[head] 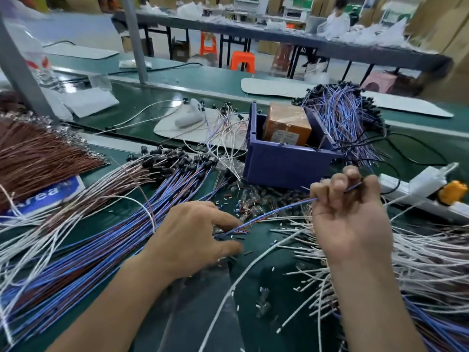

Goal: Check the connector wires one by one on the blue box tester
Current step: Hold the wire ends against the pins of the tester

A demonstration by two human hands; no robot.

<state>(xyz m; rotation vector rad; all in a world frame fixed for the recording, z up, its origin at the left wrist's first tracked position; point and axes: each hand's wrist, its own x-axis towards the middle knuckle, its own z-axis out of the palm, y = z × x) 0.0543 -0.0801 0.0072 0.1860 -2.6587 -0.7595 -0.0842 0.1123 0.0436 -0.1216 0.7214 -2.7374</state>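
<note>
Left grip (193, 229) released, fingers (220, 221) beside wire end | right grip (350, 214) grasping blue connector wire (279, 210) | risk: wire may snag neighbouring bundle (101, 224), dragging strands toward blue box tester (286, 163)

Right hand (350, 219) raised, fingers (337, 184) pinching wire (279, 210); left hand (193, 232) low, fingers spread.

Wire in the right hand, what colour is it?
Blue wire, head view, gripped by the right hand.

A right hand (352, 214) grips one blue wire (279, 210) in curled fingers. From the grip, the wire trails leftward, ending between the spread thumb and forefinger of the left hand (195, 237). Just beyond the grip sits a blue box (284, 166).
</note>
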